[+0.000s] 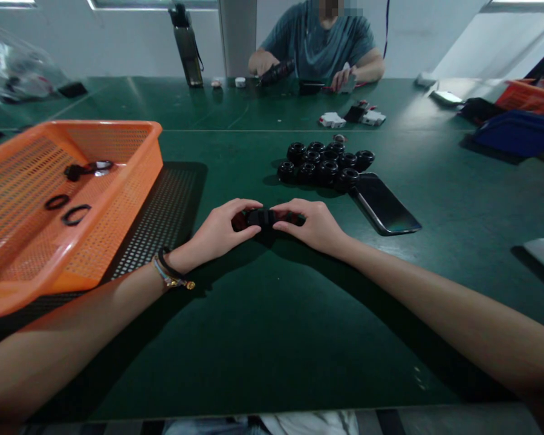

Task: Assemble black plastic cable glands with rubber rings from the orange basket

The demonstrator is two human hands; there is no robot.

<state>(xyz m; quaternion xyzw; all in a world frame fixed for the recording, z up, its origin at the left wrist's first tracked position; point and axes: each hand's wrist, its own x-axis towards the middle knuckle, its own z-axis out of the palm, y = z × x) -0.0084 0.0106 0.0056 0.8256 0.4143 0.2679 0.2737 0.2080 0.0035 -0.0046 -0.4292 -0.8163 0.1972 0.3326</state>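
Note:
My left hand [220,229] and my right hand [315,226] meet at the middle of the green table [263,338]. Both pinch one small black part [260,217] between fingertips and thumbs; its shape is mostly hidden by my fingers. Just beyond my hands lies a cluster of several black round parts [326,164]. A dark phone [383,204] lies flat to the right of my right hand, touching the cluster's near edge.
An orange mesh basket [131,175] on the left holds a few black rings [76,214]. Across the table a person in a teal shirt [320,45] handles small items. A dark bottle [187,45], a blue tray [519,130] and another orange basket [532,95] stand further back.

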